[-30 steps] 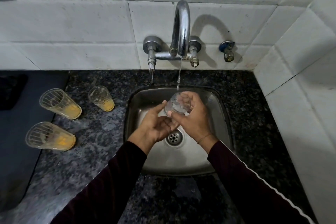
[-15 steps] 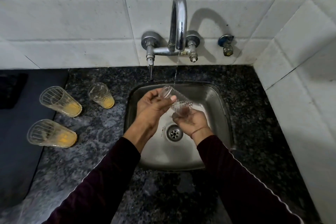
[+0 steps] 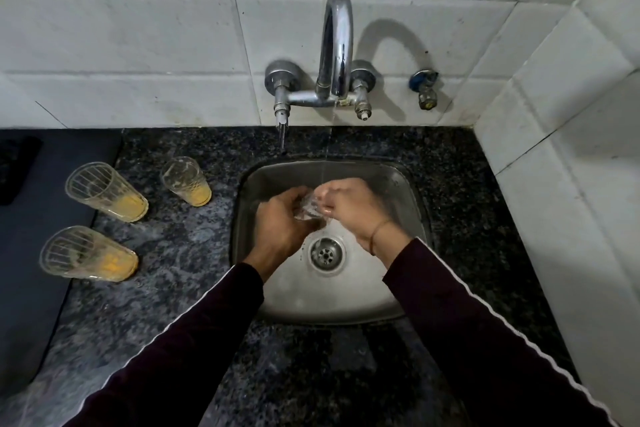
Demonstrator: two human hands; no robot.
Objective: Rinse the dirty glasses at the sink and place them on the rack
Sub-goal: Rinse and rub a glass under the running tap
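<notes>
Rinsing: wet glass (image 3: pixel 306 208) is clasped by left hand (image 3: pixel 280 218) and right hand (image 3: pixel 349 206) over sink (image 3: pixel 412 191); a slip is risked, and chipping.

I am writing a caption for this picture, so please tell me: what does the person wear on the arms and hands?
Both arms are covered to the wrist by long, dark maroon sleeves: the left sleeve and the right sleeve. A thin white wavy trim line runs along the outer edge of each. The left hand and the right hand are bare, without gloves. A thin bracelet circles the right wrist.
</notes>
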